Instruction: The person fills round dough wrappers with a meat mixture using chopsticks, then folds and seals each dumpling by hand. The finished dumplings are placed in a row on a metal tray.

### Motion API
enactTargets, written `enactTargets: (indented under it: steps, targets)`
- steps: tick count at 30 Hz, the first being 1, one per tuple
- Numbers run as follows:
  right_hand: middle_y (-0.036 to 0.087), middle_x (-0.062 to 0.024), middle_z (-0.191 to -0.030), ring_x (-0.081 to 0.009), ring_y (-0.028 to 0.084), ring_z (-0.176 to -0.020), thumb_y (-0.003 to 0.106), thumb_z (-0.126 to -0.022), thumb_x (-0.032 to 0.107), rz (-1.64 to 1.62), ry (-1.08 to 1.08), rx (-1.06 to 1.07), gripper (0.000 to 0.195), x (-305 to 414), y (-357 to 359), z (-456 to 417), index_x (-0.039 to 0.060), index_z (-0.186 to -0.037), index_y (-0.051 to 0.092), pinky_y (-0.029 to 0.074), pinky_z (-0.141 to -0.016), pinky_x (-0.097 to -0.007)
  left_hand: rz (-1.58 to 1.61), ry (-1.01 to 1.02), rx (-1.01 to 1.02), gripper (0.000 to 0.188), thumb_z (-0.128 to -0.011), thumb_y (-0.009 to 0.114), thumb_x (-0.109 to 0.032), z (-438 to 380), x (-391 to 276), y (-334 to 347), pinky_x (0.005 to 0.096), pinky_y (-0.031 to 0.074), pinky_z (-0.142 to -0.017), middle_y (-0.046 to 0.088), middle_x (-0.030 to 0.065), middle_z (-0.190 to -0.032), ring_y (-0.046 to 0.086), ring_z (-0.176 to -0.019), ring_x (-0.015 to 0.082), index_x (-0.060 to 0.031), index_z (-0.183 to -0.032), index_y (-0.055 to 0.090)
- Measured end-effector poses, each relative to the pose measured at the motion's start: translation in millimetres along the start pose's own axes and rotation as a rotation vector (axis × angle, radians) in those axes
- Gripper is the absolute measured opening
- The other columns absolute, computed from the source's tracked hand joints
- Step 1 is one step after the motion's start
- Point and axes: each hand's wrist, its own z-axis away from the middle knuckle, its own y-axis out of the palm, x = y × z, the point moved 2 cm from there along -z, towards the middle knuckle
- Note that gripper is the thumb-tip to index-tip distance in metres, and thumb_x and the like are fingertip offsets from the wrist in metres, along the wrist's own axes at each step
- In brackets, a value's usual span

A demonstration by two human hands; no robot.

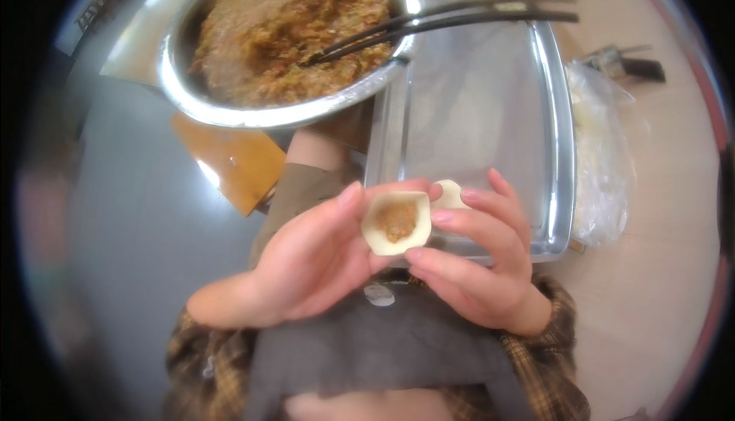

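Observation:
A pale dough wrapper [372,236] with a dab of minced filling [396,220] on it rests on the fingers of my left hand [316,254]. My right hand [488,254] has its thumb and fingertips at the wrapper's right edge. Behind those fingertips shows another pale piece of dough [449,194], partly hidden by my fingers; whether it is held or lies on the tray is unclear. Beyond my hands, a large metal bowl [229,115] holds a mound of minced filling [287,36], with dark chopsticks [459,16] stuck in it and reaching over its right rim.
A rectangular metal tray [482,111] lies right of the bowl on a light wooden table [643,283]. Past its right edge is a clear plastic bag [603,162] with pale contents, near a dark-handled object [643,69]. An orange-brown panel [229,162] shows below the bowl.

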Motion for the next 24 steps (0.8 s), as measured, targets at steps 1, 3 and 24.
enactTargets:
  steps: [1, 3, 24]
  targets:
    - [0.066, -0.0020, -0.124, -0.0261, 0.059, -0.116, 0.080, -0.069, 0.009, 0.033, -0.019, -0.014, 0.028, 0.3, 2.0, 5.4, 0.0185, -0.095, 0.076, 0.039, -0.111, -0.0546, -0.004, -0.025, 0.007, 0.077, -0.107, 0.031, -0.052, -1.0, 2.6, 1.7, 0.0451, 0.030, -0.121, 0.035, 0.0228, -0.158, 0.036, -0.147, 0.0314, 0.0105, -0.153, 0.028]
    - [0.066, -0.0015, -0.124, -0.0267, 0.058, -0.117, 0.078, -0.068, 0.008, 0.015, 0.028, -0.071, 0.026, -0.6, 2.1, 13.5, 0.0189, -0.092, 0.075, 0.036, -0.114, -0.0565, -0.034, -0.057, 0.018, 0.079, -0.107, 0.031, -0.053, -2.3, 8.3, 5.9, 0.0454, 0.030, -0.121, 0.035, 0.0223, -0.158, 0.036, -0.147, 0.0310, 0.0104, -0.153, 0.027]
    - [0.065, -0.0090, -0.119, -0.0340, 0.058, -0.111, 0.090, -0.064, 0.011, -0.334, 0.175, -0.317, 0.030, -17.6, 11.0, 14.5, 0.0137, -0.089, 0.073, 0.046, -0.101, -0.0520, -1.102, 0.260, 0.063, 0.048, -0.098, 0.065, -0.005, 1.0, 20.2, 9.7, 0.0275, 0.054, -0.078, 0.070, 0.0108, -0.113, 0.068, -0.090, 0.0149, -0.0026, -0.144, 0.053]
